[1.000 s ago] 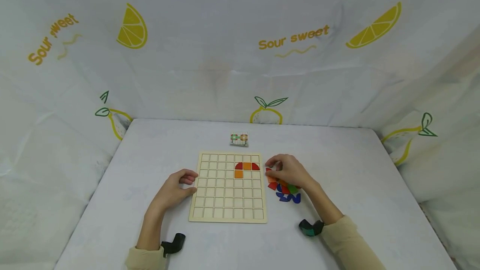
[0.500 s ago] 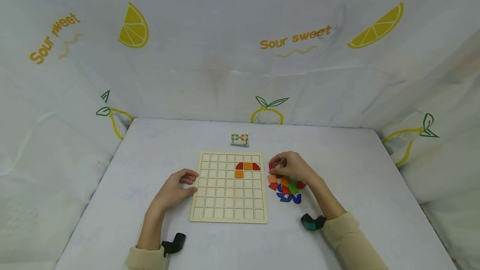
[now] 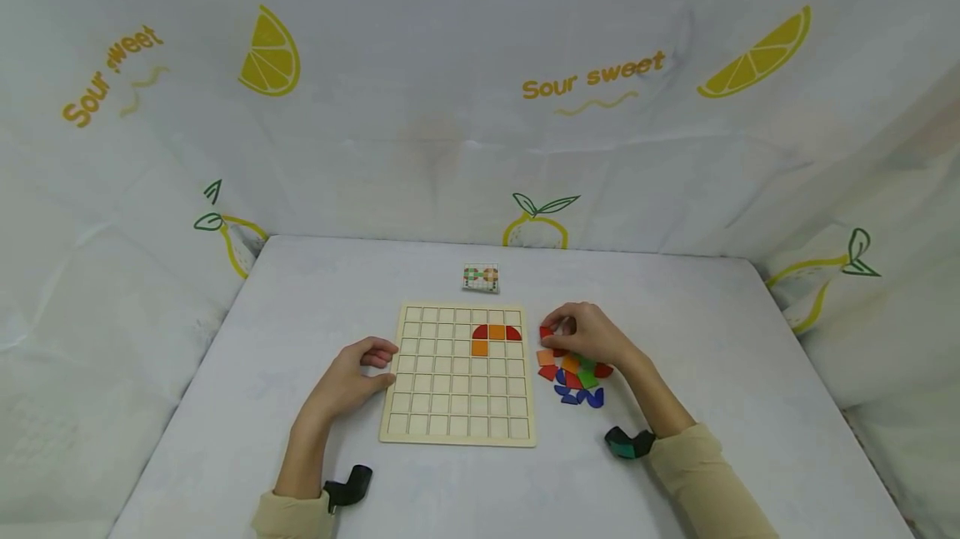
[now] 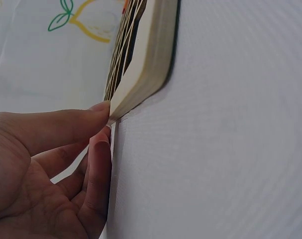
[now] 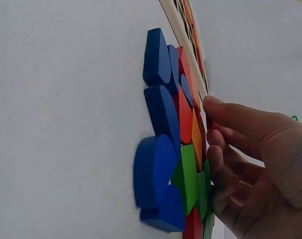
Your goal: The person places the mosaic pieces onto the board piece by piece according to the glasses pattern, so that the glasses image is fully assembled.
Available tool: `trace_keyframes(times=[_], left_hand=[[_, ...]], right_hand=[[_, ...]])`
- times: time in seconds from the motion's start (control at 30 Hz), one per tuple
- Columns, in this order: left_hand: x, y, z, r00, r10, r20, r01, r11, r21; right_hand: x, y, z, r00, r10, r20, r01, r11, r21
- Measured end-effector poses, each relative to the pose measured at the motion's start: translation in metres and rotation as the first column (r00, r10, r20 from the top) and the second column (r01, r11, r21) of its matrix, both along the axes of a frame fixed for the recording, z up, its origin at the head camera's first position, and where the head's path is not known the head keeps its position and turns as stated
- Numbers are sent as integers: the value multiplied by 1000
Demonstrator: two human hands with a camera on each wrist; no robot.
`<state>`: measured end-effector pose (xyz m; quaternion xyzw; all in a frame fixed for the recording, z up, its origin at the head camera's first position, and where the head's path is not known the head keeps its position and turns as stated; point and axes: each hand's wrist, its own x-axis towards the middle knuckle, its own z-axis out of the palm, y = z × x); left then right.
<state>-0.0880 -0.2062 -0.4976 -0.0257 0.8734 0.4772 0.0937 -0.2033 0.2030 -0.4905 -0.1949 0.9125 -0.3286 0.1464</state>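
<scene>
A pale wooden grid board [image 3: 457, 381] lies flat, with red quarter-round and orange square pieces [image 3: 480, 348] in several upper-right cells. My left hand [image 3: 348, 381] rests its thumb and fingertips against the board's left edge; the left wrist view has the thumb of that hand [image 4: 51, 164] touching the board's rim [image 4: 141, 82]. Beyond the board's right side, my right hand [image 3: 588, 335] pinches a small red piece [image 3: 546, 331] between thumb and fingers. In the right wrist view, the right hand [image 5: 260, 154] partly hides that piece, beside the loose pile.
Loose red, orange, green and blue pieces [image 3: 573, 380] lie in a pile right of the board, partly under my right hand. A small patterned card [image 3: 481, 277] lies behind the board. Black wrist devices [image 3: 348, 486] show beside both forearms.
My right hand has shifted slightly back and right, uncovering more of the pile, and the red piece between its fingers shows more clearly. My left hand keeps its place at the board.
</scene>
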Motion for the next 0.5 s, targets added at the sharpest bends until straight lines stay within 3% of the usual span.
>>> trace_keyframes(times=[0.23, 0.5], left_hand=[[2, -1, 0, 1000, -14, -1, 14, 1000, 10], [1, -1, 1, 1000, 1, 13, -1, 1000, 7]], right_hand=[[4, -4, 2, 999, 18, 41, -14, 995, -97], [14, -24, 13, 994, 96, 56, -85, 980, -179]])
